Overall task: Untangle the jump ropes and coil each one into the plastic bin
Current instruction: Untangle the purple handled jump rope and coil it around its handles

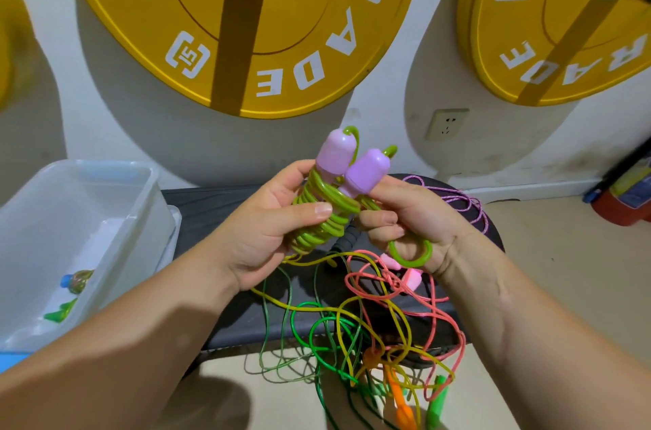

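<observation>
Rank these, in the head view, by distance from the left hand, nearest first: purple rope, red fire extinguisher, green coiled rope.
1. green coiled rope: held in the left hand.
2. purple rope: on the bench, right.
3. red fire extinguisher: far right.

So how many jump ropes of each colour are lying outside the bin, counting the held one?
Olive-green rope, purple handles: 1
Pink rope: 1
Yellow rope: 1
Green rope: 1
Purple rope: 1
Grey-handled rope, cord hidden: 1
Total: 6, as far as the tangle shows.
</observation>
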